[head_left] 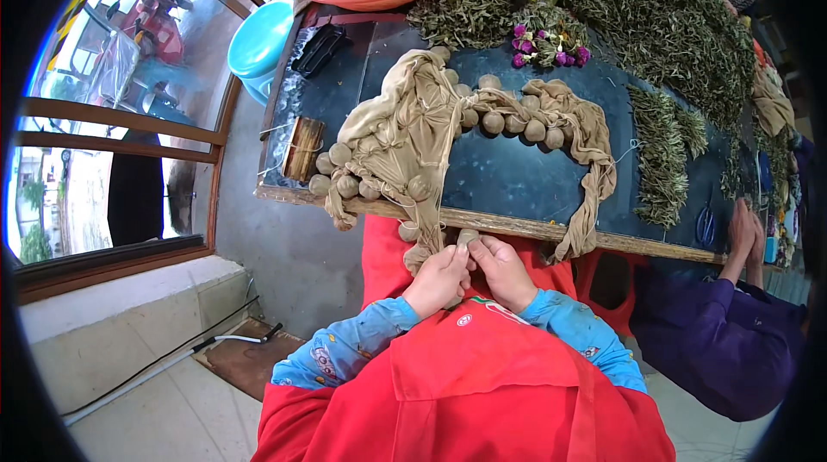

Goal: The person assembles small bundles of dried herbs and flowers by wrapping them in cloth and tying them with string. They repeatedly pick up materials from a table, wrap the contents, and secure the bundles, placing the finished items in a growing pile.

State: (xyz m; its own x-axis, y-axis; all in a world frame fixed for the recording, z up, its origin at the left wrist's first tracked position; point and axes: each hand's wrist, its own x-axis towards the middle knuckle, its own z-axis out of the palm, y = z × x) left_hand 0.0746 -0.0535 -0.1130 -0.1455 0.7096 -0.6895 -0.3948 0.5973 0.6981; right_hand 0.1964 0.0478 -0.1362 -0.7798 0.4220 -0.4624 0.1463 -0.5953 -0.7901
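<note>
Thin, creased tan cloth [413, 109] lies on the smooth dark tabletop [508, 173], near brittle, twisted dried leaves [663, 22]. Round, dull-brown balls [492, 122] cluster along it. Over the lap, by the rough wooden edge [517, 225], the left hand [439, 279] and right hand [506, 274] pinch a small, blunt, brownish lump [468, 236] narrowly between their fingers.

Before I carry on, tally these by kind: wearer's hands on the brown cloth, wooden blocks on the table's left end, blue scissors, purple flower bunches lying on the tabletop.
Hands on brown cloth: 2 (left hand, right hand)
Wooden block: 1
Blue scissors: 1
Purple flower bunch: 1
Total: 5
</note>
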